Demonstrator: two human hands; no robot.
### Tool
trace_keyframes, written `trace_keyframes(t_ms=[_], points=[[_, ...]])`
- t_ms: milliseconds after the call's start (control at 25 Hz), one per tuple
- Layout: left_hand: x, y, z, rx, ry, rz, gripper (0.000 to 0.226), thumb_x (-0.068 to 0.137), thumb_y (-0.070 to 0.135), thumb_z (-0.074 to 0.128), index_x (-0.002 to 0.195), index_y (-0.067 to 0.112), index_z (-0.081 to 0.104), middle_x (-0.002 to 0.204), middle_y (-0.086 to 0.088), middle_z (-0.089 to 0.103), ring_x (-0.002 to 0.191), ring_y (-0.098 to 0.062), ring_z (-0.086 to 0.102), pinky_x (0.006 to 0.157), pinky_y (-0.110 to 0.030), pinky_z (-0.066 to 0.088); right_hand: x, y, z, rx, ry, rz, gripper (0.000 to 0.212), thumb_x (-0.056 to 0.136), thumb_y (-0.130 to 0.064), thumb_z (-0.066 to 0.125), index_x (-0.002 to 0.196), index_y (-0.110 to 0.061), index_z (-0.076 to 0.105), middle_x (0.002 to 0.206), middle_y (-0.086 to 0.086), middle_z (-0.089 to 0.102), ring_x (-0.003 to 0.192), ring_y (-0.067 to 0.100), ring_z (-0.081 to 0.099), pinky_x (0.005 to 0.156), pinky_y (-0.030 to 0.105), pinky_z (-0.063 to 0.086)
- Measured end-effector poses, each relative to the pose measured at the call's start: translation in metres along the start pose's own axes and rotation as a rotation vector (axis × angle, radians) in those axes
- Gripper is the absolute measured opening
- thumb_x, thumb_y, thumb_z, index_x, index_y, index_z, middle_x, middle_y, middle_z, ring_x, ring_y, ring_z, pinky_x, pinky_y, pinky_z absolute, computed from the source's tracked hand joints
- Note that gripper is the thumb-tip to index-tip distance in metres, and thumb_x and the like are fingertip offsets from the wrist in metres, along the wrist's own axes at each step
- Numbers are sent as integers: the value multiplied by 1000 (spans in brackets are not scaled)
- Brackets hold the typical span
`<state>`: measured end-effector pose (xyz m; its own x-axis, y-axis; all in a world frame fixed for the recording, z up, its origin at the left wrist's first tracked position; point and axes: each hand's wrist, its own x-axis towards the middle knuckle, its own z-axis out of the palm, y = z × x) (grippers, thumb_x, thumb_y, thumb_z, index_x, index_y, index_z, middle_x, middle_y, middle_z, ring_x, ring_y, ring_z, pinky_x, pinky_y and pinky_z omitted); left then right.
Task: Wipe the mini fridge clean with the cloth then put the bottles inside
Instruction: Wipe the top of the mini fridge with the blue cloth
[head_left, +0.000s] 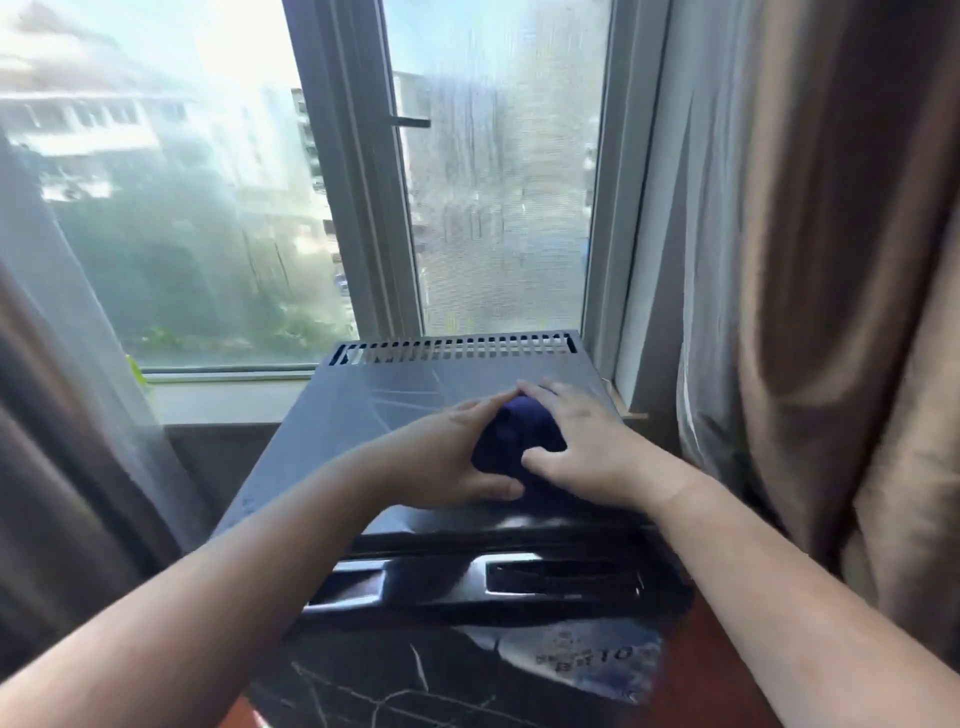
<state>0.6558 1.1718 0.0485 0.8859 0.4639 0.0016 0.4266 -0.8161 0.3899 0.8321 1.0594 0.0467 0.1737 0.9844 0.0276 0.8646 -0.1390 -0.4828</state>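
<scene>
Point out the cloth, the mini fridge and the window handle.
cloth (511, 434), head view, bunched middle between both hands.
mini fridge (374, 410), head view, bare top panel.
window handle (411, 122), head view, lever.

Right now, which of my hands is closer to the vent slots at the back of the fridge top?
Right. The right hand lies on the cloth with its fingertips reaching toward the vent slots. The left hand grips the cloth's left side, slightly farther back.

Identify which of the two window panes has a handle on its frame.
The right, narrower window pane: a dark handle sticks out from its left frame edge. The wide left pane shows no handle.
</scene>
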Motion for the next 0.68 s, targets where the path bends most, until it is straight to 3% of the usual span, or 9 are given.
trace_keyframes(t_ms=[120, 280, 400, 680], points=[[6, -8, 9, 0, 59, 53, 95, 87, 52, 73, 163, 36, 18, 157, 5, 45, 140, -14, 46, 114, -24, 33, -5, -4, 14, 17, 73, 77, 86, 89, -45, 57, 165, -27, 20, 172, 2, 23, 159, 18, 16, 130, 37, 14], [-1, -6, 12, 30, 96, 128, 86, 89, 52, 70, 161, 36, 25, 150, 0, 52, 135, -21, 52, 112, -30, 39, -21, -9, 21, 10, 138, 106, 85, 87, -45, 54, 164, -25, 24, 170, 0, 28, 158, 16, 21, 130, 32, 15], [-13, -6, 16, 48, 132, 149, 85, 90, 55, 67, 160, 37, 24, 149, 0, 53, 133, -23, 53, 112, -37, 42, -31, -15, 24, 16, 135, 112, 83, 88, -43, 54, 164, -29, 24, 170, -5, 27, 158, 13, 20, 130, 33, 16], [-38, 17, 24, 41, 148, 131, 82, 91, 56, 64, 160, 41, 22, 151, 3, 51, 135, -21, 52, 109, -32, 40, -66, -17, 25, 44, 93, 112, 87, 91, -47, 58, 165, -32, 17, 172, -9, 19, 160, 10, 11, 130, 35, 12]])
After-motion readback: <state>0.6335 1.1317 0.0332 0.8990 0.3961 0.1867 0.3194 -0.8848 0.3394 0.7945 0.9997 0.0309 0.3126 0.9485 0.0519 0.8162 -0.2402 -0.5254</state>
